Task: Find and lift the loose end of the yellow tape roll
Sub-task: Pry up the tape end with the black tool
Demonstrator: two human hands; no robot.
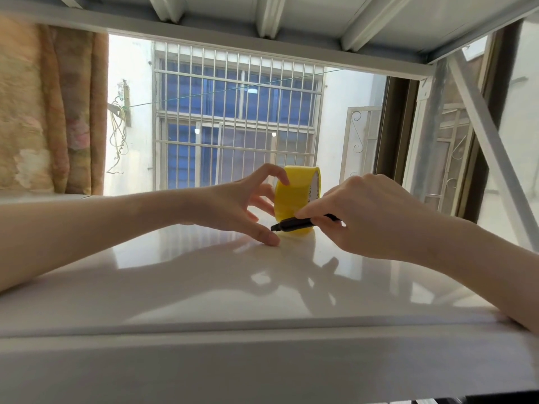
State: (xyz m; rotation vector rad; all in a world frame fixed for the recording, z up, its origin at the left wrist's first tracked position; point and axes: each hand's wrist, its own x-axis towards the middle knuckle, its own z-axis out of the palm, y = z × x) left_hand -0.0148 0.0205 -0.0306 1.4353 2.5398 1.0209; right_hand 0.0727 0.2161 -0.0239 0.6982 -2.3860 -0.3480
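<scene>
Home: curtain, barred window, white shelf.

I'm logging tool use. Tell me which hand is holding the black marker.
The right hand grips the black marker against the yellow tape roll; the left hand only steadies the roll with its fingers.
</scene>
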